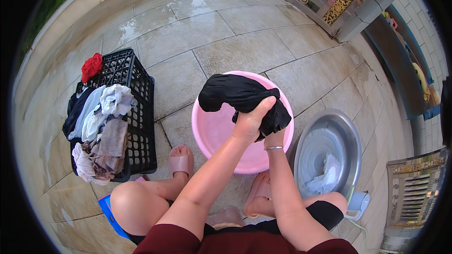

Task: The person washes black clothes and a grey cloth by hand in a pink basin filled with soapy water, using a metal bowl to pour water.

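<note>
A bunched black cloth (pixel 233 91) is gripped in both hands above a pink plastic basin (pixel 212 130). My left hand (pixel 251 121) is closed round its gathered part, thumb on top. Just to the right and lower, my right hand (pixel 275 137), with a silver bangle at the wrist, grips the cloth too; its fingers are mostly hidden by the fabric. The cloth's larger end bulges out to the left over the basin's rim. The inside of the basin shows pale pink, with its right part hidden by the cloth and arms.
At the left, a black plastic crate (pixel 141 127) bears piled clothes (pixel 93 113) and a red cloth (pixel 91 67). A metal basin (pixel 348 130) holding a white cloth (pixel 326 174) and water stands at the right, beside a light-blue plastic container (pixel 359 201). Wet patches mark the tiled floor.
</note>
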